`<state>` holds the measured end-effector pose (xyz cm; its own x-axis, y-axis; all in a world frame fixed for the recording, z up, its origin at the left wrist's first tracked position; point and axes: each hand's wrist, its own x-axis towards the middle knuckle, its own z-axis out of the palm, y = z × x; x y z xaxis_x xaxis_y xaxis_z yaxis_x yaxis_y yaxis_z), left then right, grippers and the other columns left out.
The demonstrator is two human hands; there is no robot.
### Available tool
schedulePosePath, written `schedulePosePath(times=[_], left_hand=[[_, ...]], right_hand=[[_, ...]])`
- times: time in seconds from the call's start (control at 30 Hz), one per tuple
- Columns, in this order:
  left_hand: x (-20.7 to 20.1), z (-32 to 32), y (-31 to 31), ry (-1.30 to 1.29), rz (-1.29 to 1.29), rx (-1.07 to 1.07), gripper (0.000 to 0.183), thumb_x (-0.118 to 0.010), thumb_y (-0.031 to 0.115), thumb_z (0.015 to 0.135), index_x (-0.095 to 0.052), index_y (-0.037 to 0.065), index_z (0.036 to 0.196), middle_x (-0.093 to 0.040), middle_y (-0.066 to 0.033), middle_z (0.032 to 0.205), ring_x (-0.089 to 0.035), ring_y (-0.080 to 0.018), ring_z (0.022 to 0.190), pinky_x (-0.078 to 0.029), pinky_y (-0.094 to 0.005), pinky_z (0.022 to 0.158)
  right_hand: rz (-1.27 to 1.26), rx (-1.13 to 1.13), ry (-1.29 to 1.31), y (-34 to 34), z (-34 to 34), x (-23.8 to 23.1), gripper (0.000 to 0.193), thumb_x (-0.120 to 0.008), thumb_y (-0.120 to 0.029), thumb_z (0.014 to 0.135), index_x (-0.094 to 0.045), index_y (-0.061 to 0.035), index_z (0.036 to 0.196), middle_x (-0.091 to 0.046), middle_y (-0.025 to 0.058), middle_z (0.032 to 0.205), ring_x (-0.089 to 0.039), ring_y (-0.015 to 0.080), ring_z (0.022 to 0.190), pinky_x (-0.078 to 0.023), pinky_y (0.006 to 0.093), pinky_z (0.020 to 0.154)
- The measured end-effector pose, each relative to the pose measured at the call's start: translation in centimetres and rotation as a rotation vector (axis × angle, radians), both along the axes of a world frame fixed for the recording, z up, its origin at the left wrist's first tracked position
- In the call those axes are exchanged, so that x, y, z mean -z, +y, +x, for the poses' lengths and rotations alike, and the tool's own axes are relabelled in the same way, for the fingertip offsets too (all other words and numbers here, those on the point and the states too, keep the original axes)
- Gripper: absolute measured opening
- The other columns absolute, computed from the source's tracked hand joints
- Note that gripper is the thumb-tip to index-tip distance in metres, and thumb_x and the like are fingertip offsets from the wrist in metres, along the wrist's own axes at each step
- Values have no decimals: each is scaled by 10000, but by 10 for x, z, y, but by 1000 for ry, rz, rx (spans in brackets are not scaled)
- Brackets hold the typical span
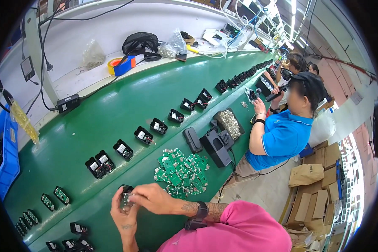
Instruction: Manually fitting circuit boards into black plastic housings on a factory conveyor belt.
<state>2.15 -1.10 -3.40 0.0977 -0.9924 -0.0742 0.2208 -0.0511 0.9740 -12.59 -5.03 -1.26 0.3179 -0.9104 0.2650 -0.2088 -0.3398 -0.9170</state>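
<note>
My left hand (125, 216) is closed round a small black plastic housing (127, 188) above the green bench. Against the housing's open side, the fingers of my right hand (157, 199) are pressed together on a small circuit board (126, 199), partly hidden by the fingertips. A heap of loose green circuit boards (182, 172) lies just beyond my right hand. Several black housings (77, 242) with parts inside sit at the near left of my left hand. More open black housings (123, 149) stand in a diagonal row on the green strip ahead.
Right of the boards lie a black case (192, 140), a black charger-like device (217, 147) and a bin of small metal parts (229, 124). A co-worker in blue (281, 130) works at the right. Orange and blue tape (122, 66) rests on the shelf; a blue crate (8, 155) stands left.
</note>
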Motion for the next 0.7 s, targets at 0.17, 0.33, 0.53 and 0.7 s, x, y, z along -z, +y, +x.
schedulePosePath(times=[0.17,0.33,0.53,0.7], left_hand=[[2,2,1,-101,-8,-31,497,-625,-81,828,-550,-44,1318,-627,-148,1193,-647,-102,781,-542,-227,665],[16,2,1,-244,-100,-181,461,-579,-95,842,-585,-23,1297,-676,-132,1082,-625,-73,686,-516,-212,567],[21,-5,8,-272,-132,-234,443,-506,-107,877,-588,-9,1302,-681,-126,1052,-641,-111,693,-549,-237,584],[22,9,4,-159,-139,-160,478,-492,-116,884,-504,-47,1357,-597,-162,1247,-637,-189,997,-591,-290,727]], right_hand=[[397,-101,26,-13,-8,-13,288,-651,-224,964,-632,15,804,-568,26,577,-474,38,545,-374,283,466],[238,-138,226,-8,-5,-24,349,-629,-261,959,-597,23,757,-600,154,630,-585,287,526,-424,405,502],[102,-194,265,2,-5,-17,282,-589,-244,953,-596,-12,793,-629,196,706,-622,427,722,-461,512,643],[88,-162,369,-9,1,-13,273,-588,-259,963,-626,-44,798,-664,142,740,-650,376,716,-499,464,632]])
